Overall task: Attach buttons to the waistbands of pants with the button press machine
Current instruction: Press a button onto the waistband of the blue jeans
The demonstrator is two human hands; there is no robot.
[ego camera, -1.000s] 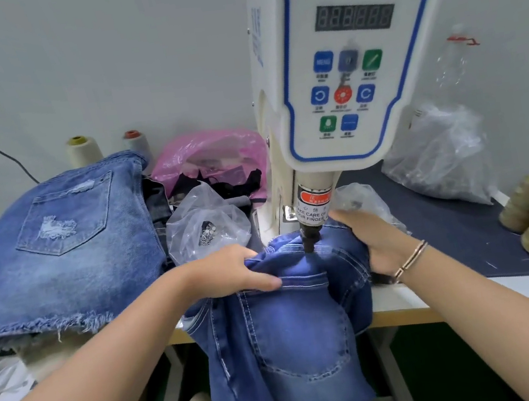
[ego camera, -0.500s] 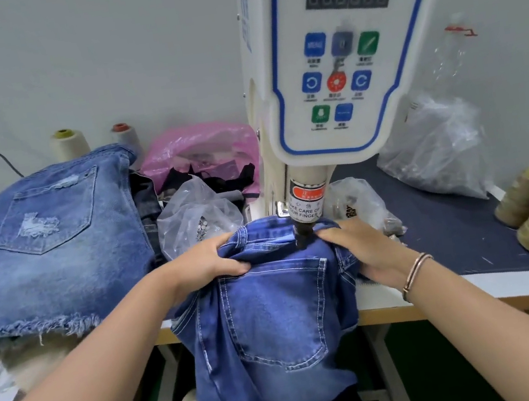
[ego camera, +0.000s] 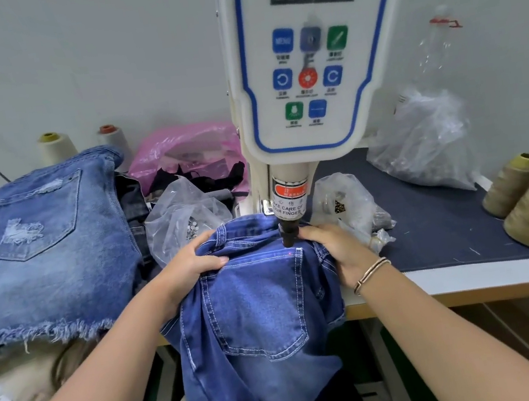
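Denim is bunching under both hands as I am working the pants (ego camera: 256,309) into place beneath the press head (ego camera: 287,234) of the button machine (ego camera: 311,64), which is standing at twelve o'clock from me. My left hand (ego camera: 190,267) is closing on a fold of the waistband at about ten o'clock from the head, thumb lying across the top of the cloth, while my right hand (ego camera: 336,244) is pressing flat on the fabric at three o'clock, fingertips just beside the dark tip. The pants are lying over the front edge of the desk (ego camera: 475,274), back pocket facing up and legs hanging down toward me, and a small red dot is glowing on the denim near the pocket's upper right corner, just below the head. I am judging this as the aligning step: the dot is sitting on the pocket and not on the band, so I am thinking the cloth wants pulling toward me until the waistband lies flat and single under the tip. I am keeping tension even between the two hands so no crease gets pinched, and I am minding the right fingertips, which are too close to the head for comfort before any press. I cannot see a button loaded in the head. Bags of hardware (ego camera: 187,223) are sitting at eleven o'clock, and finished shorts (ego camera: 41,242) are piling at nine.
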